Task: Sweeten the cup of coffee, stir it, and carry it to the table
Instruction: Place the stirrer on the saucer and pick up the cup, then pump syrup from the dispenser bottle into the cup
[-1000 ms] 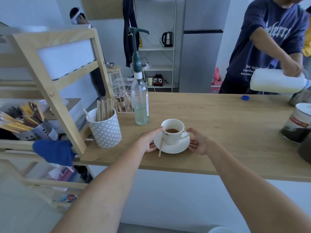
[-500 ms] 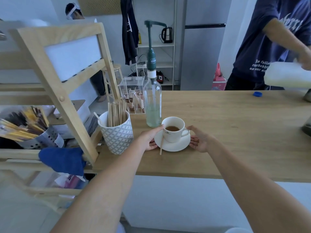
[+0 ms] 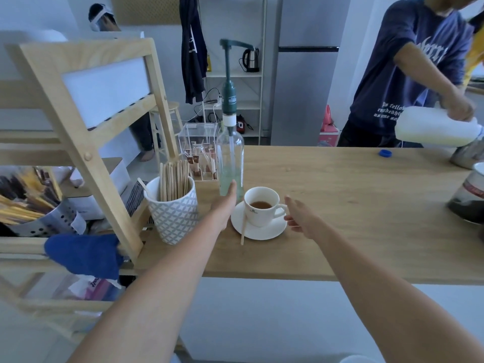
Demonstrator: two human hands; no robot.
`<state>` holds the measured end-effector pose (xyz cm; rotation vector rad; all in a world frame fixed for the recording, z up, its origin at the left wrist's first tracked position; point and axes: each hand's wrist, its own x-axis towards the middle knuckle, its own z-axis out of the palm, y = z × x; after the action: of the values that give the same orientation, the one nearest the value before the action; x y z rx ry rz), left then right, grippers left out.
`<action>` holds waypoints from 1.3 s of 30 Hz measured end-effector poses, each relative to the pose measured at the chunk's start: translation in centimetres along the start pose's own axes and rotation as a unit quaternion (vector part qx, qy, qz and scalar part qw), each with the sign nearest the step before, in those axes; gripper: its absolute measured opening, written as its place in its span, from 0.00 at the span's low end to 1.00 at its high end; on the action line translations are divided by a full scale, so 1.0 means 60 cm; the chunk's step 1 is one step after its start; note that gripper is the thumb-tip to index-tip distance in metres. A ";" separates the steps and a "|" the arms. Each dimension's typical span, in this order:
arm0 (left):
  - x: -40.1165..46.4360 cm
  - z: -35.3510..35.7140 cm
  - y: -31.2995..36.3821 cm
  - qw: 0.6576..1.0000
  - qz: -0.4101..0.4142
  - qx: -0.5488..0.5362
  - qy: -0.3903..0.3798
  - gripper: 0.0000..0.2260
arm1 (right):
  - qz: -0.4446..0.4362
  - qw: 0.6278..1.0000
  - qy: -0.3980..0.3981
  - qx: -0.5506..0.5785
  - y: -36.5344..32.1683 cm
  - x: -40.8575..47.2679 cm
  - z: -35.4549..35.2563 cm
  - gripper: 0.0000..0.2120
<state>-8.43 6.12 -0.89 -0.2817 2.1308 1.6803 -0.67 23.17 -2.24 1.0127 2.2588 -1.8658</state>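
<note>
The cup (image 3: 262, 205) stands on a saucer (image 3: 264, 230) on the desk (image 3: 353, 205), a stick (image 3: 243, 227) leaning on the saucer's left side. Just behind-left stands the pump bottle (image 3: 230, 158); left of it a mug (image 3: 174, 216) holding sticks, a box (image 3: 199, 153) behind.

We see a wooden counter (image 3: 353, 195) carrying a saucer (image 3: 264, 230) (its cup (image 3: 260, 206) holding coffee), a pump bottle (image 3: 230, 158), a patterned stirrer cup (image 3: 172, 213), a clear sachet box (image 3: 199, 153) and a blue cap (image 3: 385, 153).
</note>
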 end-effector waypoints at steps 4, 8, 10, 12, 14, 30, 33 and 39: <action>-0.002 0.016 0.010 0.995 -0.030 -0.086 -0.041 0.37 | -0.003 0.999 -0.048 -0.009 0.013 0.003 0.006 0.19; -0.008 0.031 0.011 0.980 -0.058 -0.177 -0.068 0.40 | -0.035 0.997 -0.068 0.006 0.020 0.009 0.010 0.16; -0.010 0.037 0.009 0.976 -0.058 -0.202 -0.059 0.40 | -0.057 0.996 -0.073 0.011 0.019 0.012 0.010 0.15; -0.016 0.041 0.009 0.975 -0.056 -0.210 -0.052 0.39 | -0.069 0.994 -0.078 0.019 0.019 0.014 0.010 0.15; -0.021 0.041 0.011 0.974 -0.058 -0.211 -0.050 0.39 | -0.072 0.994 -0.083 0.026 0.020 0.014 0.011 0.14; -0.112 0.011 0.191 0.986 0.063 -0.152 -0.022 0.37 | -0.188 0.977 -0.103 -0.003 -0.172 -0.025 -0.046 0.13; -0.124 0.004 0.235 0.985 0.089 -0.149 -0.018 0.35 | -0.214 0.972 -0.096 0.001 -0.222 -0.039 -0.061 0.13; -0.143 -0.002 0.305 0.983 0.110 -0.149 -0.011 0.32 | -0.238 0.967 -0.089 0.010 -0.292 -0.056 -0.088 0.16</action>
<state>-8.12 9.85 18.98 -0.1140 1.9488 2.1231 -4.90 25.24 15.77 0.2920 2.5339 -2.0378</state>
